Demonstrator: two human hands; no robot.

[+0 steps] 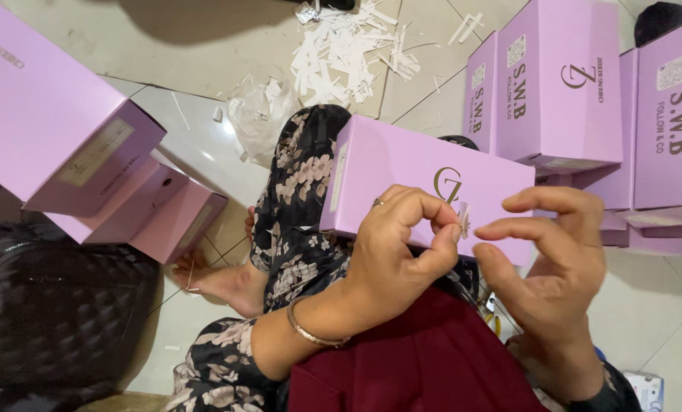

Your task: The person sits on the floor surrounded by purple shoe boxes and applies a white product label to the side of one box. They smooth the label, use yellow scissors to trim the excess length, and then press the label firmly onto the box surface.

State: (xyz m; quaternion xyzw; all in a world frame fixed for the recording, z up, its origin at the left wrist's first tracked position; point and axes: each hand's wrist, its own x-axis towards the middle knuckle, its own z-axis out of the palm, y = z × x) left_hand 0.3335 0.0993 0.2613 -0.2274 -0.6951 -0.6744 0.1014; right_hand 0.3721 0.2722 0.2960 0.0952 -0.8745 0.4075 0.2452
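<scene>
Both hands on a small sticker over the lilac box.
Left hand [394, 244] grip closed: thumb and forefinger pinch a small pale sticker [463, 220]. Right hand [550, 259] grip half open, fingertips just beside the sticker, touch unclear. Box [402, 172] lies right behind the grip, on the lap. More lilac boxes [562, 84] stacked beyond; paper strips [341, 53] on the floor.
</scene>
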